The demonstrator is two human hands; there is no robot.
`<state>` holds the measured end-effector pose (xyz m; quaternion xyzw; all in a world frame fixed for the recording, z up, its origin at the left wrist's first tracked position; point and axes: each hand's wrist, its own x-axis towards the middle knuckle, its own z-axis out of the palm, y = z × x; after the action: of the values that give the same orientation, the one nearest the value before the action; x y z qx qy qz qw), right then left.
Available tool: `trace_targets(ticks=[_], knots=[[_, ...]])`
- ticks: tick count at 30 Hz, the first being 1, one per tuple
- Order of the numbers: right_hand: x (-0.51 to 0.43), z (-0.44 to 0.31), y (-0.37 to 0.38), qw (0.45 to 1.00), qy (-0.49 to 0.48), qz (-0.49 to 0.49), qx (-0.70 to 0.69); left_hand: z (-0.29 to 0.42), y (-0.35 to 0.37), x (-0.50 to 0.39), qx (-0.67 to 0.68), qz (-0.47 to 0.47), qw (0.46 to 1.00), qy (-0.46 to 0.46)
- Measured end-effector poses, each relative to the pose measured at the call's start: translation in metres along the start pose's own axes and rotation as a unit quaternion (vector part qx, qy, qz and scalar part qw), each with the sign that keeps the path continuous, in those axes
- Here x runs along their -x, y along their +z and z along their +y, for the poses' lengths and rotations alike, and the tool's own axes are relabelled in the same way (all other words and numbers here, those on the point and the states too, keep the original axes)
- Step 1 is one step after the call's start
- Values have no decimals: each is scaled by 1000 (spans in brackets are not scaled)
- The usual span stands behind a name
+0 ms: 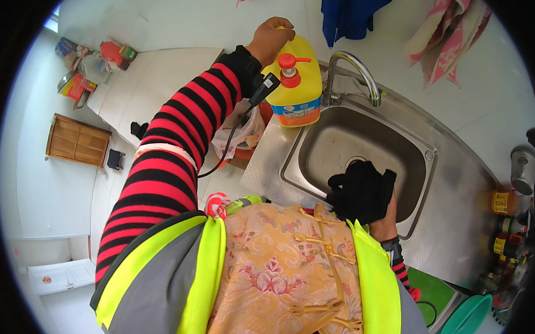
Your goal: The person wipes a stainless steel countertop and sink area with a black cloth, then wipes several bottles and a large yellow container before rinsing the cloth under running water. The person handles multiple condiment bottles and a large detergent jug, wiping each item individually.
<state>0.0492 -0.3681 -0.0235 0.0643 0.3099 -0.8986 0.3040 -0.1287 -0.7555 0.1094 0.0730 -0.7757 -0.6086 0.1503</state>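
My left hand [272,40] is at the top of a yellow plastic jug [313,67], its fingers curled around the handle. The jug has a red pump dispenser [289,69] and a blue and orange label with writing. It stands on the steel counter at the left rim of the sink. Over the sink's near side, my right hand [387,219] holds a black fabric glove [359,192], which covers most of its fingers. Below the glove lies the stainless steel sink basin [335,138], its drain partly hidden. A chrome faucet [348,59] arches above the basin's far left corner.
A bag-lined bin [240,130] stands left of the counter. A black cable [226,154] hangs from my left wrist. Several condiment jars [505,202] and a metal canister [523,169] line the right side. A teal basin [465,322] sits lower right. Cloths hang on the wall, including a blue one [352,15].
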Motion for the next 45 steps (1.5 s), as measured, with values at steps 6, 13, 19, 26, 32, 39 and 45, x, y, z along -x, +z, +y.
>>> trace_targets(ticks=[6,13,19,26,32,39,45], knots=[[13,0,-8,1000,-3,6,2,-12,9,-63,-33,-90,995,-7],[3,7,-20,998,17,64,-23,-23,15,-97,-27,-212,976,33],[-43,-2,12,996,64,6,68,-12,8,-76,-86,-260,961,37],[-87,-16,60,982,121,-145,-13,-7,-5,-51,-23,-138,990,22],[-120,-12,109,980,84,-154,-89,8,-28,-5,-123,-83,988,32],[-188,-18,174,944,21,-294,-146,55,-7,-11,-335,-155,924,-102],[-221,-14,181,953,15,-240,-185,56,8,-11,-320,-156,924,-141]])
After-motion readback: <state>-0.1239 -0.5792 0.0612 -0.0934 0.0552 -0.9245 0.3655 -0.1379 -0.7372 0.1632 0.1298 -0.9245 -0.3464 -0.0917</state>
